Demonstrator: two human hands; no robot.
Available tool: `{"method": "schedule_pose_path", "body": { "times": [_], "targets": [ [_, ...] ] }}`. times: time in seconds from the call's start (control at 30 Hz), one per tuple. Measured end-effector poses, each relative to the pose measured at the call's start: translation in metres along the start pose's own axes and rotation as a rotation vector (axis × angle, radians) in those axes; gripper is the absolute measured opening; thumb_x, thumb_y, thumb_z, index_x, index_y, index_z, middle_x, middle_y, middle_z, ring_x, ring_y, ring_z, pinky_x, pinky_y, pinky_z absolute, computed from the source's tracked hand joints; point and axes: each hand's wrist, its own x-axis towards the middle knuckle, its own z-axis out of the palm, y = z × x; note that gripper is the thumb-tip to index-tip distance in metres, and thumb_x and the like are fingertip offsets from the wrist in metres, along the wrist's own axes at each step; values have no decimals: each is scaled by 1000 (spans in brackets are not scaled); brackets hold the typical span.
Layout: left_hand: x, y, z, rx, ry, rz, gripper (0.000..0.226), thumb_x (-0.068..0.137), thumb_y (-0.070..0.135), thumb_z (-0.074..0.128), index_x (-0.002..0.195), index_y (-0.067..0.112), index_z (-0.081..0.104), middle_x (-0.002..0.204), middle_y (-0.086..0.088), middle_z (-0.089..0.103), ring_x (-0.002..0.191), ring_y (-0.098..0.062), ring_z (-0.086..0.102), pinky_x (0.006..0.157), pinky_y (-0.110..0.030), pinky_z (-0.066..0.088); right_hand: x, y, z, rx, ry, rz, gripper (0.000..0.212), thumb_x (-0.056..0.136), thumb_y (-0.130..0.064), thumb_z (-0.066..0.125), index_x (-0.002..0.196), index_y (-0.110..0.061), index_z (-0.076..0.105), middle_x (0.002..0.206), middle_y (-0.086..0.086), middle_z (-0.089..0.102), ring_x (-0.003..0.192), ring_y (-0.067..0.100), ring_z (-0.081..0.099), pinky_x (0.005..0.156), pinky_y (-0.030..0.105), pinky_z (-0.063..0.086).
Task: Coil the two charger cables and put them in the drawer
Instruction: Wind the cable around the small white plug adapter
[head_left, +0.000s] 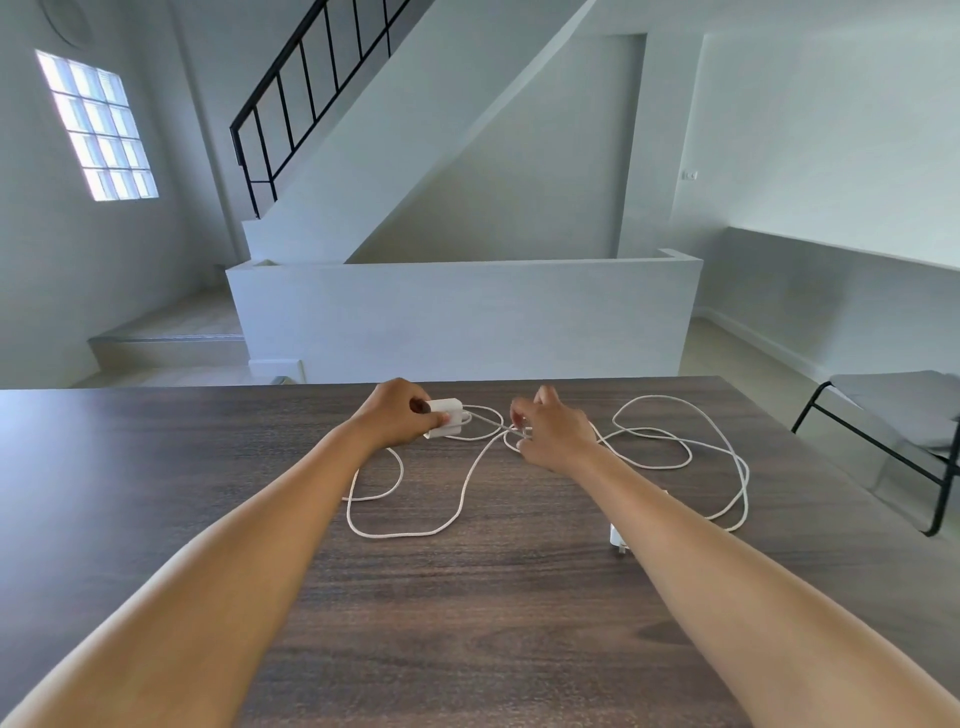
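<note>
Gripping white charger block in left hand; right hand fingers pinching tangled cable, on table

White cables uncoiled, tangled

Pale walls, a staircase with black railing, a glass-block window glowing left, a grey bench right.

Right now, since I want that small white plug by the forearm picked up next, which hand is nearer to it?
Right. The right hand pinches cable beyond the small white plug; the left hand grips the white charger block, farther left.
</note>
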Motion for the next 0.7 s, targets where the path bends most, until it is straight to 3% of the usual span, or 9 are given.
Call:
{"method": "schedule_pose_path", "body": {
  "times": [0.17,0.3,0.37,0.43,0.5,0.57,0.63,0.7],
  "targets": [
    [-2,-2,0,-40,5,-35,32,84,38,67,67,11,62,57,2,48,54,-10,42,52,-24,29,0,0,-3,2,-25,30,34,86,-17,59,120,-21,55,111,-2,67,105,22,61,84,29,41],
    [-1,-4,0,-52,-17,-45,33,83,39,68,85,7,71,66,1,56,60,-11,47,55,-25,34,0,2,-2,-52,-27,42,40,88,-14,55,125,-29,56,111,-5,66,109,20,60,79,28,42],
    [-1,-6,-1,-23,-15,-48,33,83,39,68,87,6,71,66,2,55,59,-9,47,54,-24,33,-1,2,-3,-67,-39,17,47,89,-10,50,129,-33,51,116,-4,62,108,22,59,86,30,40],
    [-1,-7,-3,0,8,-51,32,84,38,68,88,5,70,66,3,55,60,-9,47,52,-23,32,-1,4,-1,-57,-43,-6,46,86,-6,48,125,-31,51,120,-3,54,104,23,59,97,35,34],
    [-2,-10,-5,29,27,-56,35,84,37,67,86,2,69,68,-1,57,61,-12,48,52,-23,32,0,4,1,-11,-4,-16,40,85,-5,47,120,-25,50,109,-6,55,99,21,60,99,39,32],
    [-3,-12,-6,64,25,-65,38,84,36,66,83,-2,67,71,-6,57,63,-15,48,53,-25,32,1,4,1,45,51,-3,33,85,-6,46,115,-20,49,91,-9,56,91,21,59,97,38,34],
    [-3,-15,-5,85,15,-72,38,83,36,66,82,-2,66,74,-7,58,66,-18,49,57,-27,34,3,4,1,126,73,26,25,84,-7,47,105,-18,53,88,-5,61,87,22,59,91,35,38],
    [-3,-19,-3,104,0,-73,35,82,37,67,79,2,64,75,-6,57,68,-19,49,58,-28,35,5,4,0,279,70,62,15,80,-6,49,87,-17,55,86,-1,63,81,21,57,76,32,44]
  ]
}}
